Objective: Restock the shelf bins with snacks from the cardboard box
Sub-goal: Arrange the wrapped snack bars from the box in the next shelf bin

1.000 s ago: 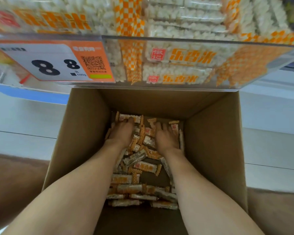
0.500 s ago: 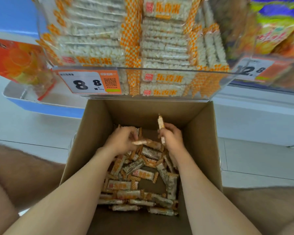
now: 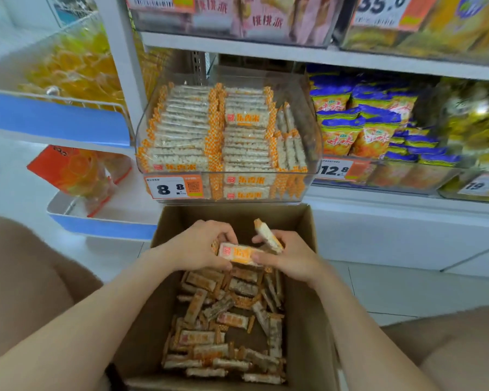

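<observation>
An open cardboard box (image 3: 302,306) stands on the floor below the shelf, with several orange-and-white rice-puff snack bars (image 3: 232,320) loose at its bottom. Above the box, my left hand (image 3: 198,246) and my right hand (image 3: 288,255) together hold one flat snack bar (image 3: 237,253) by its two ends. My right hand also grips a second bar (image 3: 267,235) that sticks up and back. Just behind the box sits the clear shelf bin (image 3: 312,153), filled with neat rows of the same bars and marked with an 8.8 price tag (image 3: 175,187).
Right of the bin lie blue-and-orange snack bags (image 3: 359,128) behind a 12.8 tag. Pink packets (image 3: 266,18) fill the shelf above. At the left, blue-edged wire racks (image 3: 54,119) hold orange and yellow packets. My knees flank the box on both sides.
Both hands have risen from the box bottom with bars and come together over the box. The view has tilted up, showing the whole bin and the shelves around it.
</observation>
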`<action>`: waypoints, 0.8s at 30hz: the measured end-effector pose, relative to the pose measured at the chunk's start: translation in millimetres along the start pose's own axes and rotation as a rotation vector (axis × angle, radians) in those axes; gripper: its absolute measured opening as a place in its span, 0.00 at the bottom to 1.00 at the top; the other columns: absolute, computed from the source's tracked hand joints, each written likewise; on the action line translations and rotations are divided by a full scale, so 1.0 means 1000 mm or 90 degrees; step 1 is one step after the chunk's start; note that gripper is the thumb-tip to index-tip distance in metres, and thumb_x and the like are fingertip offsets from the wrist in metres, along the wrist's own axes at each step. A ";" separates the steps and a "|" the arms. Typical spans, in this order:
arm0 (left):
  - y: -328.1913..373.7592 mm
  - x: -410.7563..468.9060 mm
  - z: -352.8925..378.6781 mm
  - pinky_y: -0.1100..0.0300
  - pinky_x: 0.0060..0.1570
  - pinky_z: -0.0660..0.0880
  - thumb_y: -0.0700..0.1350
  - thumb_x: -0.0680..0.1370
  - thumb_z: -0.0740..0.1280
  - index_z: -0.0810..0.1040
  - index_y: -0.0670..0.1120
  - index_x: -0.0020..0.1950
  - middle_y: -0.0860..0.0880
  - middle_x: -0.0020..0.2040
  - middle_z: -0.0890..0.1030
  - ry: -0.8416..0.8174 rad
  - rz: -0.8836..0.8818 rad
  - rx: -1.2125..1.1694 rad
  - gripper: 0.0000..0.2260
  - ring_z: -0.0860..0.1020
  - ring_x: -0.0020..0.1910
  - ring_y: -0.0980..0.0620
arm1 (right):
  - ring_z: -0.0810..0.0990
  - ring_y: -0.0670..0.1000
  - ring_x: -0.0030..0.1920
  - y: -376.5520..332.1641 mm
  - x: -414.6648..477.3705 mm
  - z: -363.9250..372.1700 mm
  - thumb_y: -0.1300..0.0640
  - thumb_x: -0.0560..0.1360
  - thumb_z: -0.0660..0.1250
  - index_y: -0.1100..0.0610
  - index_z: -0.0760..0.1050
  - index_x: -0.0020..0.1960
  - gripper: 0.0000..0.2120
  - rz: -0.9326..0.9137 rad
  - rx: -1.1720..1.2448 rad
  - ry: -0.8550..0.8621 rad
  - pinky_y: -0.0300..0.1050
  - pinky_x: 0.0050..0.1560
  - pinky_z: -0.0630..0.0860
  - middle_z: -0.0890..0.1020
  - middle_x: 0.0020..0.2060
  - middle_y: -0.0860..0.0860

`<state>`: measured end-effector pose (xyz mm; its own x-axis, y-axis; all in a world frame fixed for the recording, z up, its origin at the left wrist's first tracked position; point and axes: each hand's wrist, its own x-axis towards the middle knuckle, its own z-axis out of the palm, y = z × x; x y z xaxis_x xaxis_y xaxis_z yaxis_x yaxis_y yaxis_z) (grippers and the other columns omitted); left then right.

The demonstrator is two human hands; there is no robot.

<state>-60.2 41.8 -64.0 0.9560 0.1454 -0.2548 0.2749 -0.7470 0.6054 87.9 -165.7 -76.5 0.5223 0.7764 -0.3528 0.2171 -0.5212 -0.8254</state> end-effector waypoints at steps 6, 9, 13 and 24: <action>0.046 -0.028 -0.047 0.61 0.41 0.74 0.50 0.70 0.82 0.75 0.58 0.57 0.57 0.51 0.82 0.112 0.042 -0.037 0.22 0.81 0.44 0.61 | 0.76 0.43 0.50 -0.048 -0.029 0.001 0.49 0.75 0.67 0.48 0.78 0.63 0.17 -0.242 -0.173 0.174 0.42 0.49 0.71 0.73 0.51 0.43; 0.063 -0.044 -0.066 0.56 0.33 0.81 0.39 0.73 0.80 0.75 0.52 0.63 0.55 0.50 0.84 0.118 0.070 -0.160 0.23 0.84 0.37 0.53 | 0.75 0.47 0.56 -0.067 -0.041 0.001 0.46 0.77 0.65 0.48 0.73 0.71 0.23 -0.343 -0.325 0.258 0.45 0.54 0.74 0.70 0.60 0.45; 0.073 -0.051 -0.089 0.64 0.57 0.77 0.44 0.72 0.82 0.75 0.56 0.68 0.62 0.60 0.82 0.122 0.122 -0.182 0.28 0.81 0.58 0.62 | 0.70 0.53 0.67 -0.089 -0.051 -0.010 0.42 0.80 0.62 0.43 0.64 0.80 0.29 -0.377 -0.464 0.336 0.51 0.65 0.71 0.69 0.68 0.48; 0.097 -0.026 -0.133 0.74 0.43 0.69 0.46 0.78 0.76 0.82 0.54 0.60 0.71 0.39 0.80 0.296 0.148 -0.167 0.12 0.77 0.41 0.72 | 0.64 0.50 0.78 -0.148 -0.031 -0.061 0.44 0.87 0.56 0.43 0.49 0.85 0.29 -0.379 -0.458 0.204 0.59 0.77 0.61 0.64 0.81 0.47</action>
<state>-44.8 51.5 102.0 0.9227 0.3101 0.2290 0.0114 -0.6158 0.7878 90.0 -134.5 83.6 0.3407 0.9042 0.2576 0.9112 -0.2501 -0.3273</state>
